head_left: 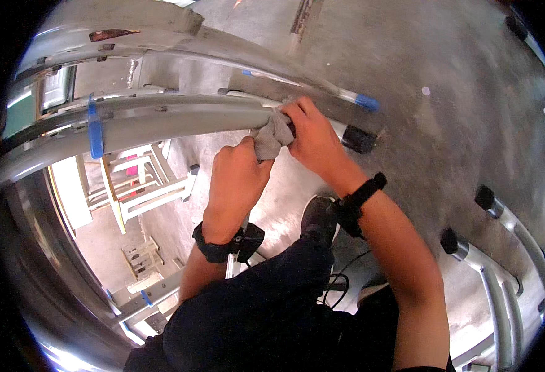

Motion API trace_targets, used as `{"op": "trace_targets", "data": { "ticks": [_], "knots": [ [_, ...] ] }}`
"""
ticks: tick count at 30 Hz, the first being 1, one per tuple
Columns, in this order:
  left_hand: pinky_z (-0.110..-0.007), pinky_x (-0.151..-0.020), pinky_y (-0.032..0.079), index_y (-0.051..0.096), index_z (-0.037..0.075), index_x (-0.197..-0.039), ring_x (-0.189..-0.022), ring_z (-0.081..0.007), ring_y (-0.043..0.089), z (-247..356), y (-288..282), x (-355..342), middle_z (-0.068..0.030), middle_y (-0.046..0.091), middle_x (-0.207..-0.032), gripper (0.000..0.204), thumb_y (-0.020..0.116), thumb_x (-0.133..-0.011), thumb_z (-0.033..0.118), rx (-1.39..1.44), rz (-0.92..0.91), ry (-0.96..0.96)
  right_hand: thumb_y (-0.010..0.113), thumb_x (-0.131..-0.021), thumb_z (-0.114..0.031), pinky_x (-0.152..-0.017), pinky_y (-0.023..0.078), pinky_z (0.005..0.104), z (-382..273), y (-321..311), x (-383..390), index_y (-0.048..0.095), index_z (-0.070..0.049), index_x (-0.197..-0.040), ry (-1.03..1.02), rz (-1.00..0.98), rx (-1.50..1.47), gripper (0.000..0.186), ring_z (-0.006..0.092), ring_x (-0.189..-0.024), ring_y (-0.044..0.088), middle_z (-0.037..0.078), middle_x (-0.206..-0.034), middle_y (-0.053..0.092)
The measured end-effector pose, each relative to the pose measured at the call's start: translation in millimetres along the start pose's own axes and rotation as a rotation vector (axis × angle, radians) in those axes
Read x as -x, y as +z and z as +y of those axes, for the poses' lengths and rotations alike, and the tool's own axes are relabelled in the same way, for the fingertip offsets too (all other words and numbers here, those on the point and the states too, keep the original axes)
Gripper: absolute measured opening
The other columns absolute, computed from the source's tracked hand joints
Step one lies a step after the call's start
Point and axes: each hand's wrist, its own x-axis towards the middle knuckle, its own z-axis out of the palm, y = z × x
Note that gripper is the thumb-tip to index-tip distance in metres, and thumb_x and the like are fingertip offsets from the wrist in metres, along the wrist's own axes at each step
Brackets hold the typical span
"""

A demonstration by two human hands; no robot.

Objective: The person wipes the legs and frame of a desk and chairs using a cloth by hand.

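Observation:
A crumpled grey cloth [271, 135] is bunched around the near end of a long grey metal tube [185, 122]. My left hand [238, 177] is closed on the cloth's lower left side, knuckles up. From the right, my right hand [314, 137] grips the cloth and the tube's end, its fingers curled over the top. The cloth and the hands cover the tip of the tube, so its end barely shows. Blue tape [95, 129] is wrapped around the same tube farther left.
A second tube with a blue-taped tip [366, 102] runs behind, above a tube with a black end cap [359, 139]. Black-capped tube legs [461, 245] stand at the right. A pale slatted frame [151, 186] is at the left. A thin black cable [339, 282] hangs near my shoes.

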Motion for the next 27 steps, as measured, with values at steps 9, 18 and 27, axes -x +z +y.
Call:
{"op": "trace_targets", "data": {
  "ticks": [9, 18, 27],
  "knots": [
    [-0.052, -0.063, 0.05, 0.054, -0.003, -0.089, -0.07, -0.0458, 0.063, 13, 57, 8, -0.0278, 0.061, -0.069, 0.022, 0.062, -0.089, 0.018, -0.009, -0.136, 0.224, 0.062, -0.072, 0.006, -0.082, 0.05, 0.0458, 59, -4, 6, 0.063, 0.0, -0.109, 0.079, -0.126, 0.273, 0.037, 0.0409, -0.095, 0.059, 0.018, -0.101, 0.058],
    [-0.053, -0.062, 0.049, 0.054, -0.003, -0.096, -0.07, -0.0447, 0.063, 11, 18, 8, -0.0268, 0.062, -0.071, 0.025, 0.064, -0.084, 0.016, 0.165, -0.085, 0.229, 0.065, -0.073, -0.002, -0.081, 0.05, 0.0466, 8, -8, 0, 0.066, -0.002, -0.105, -0.058, 0.022, -0.104, 0.031, 0.0398, -0.093, 0.061, 0.021, -0.099, 0.06],
    [-0.051, -0.064, 0.051, 0.051, -0.001, -0.098, -0.072, -0.0444, 0.064, 23, 12, 12, -0.0253, 0.063, -0.073, 0.024, 0.062, -0.085, 0.017, 0.252, -0.126, 0.132, 0.069, -0.073, -0.003, -0.079, 0.049, 0.0408, 16, -7, -5, 0.067, -0.002, -0.107, -0.122, 0.021, -0.106, 0.035, 0.0368, -0.088, 0.06, 0.017, -0.092, 0.06]
  ]
}}
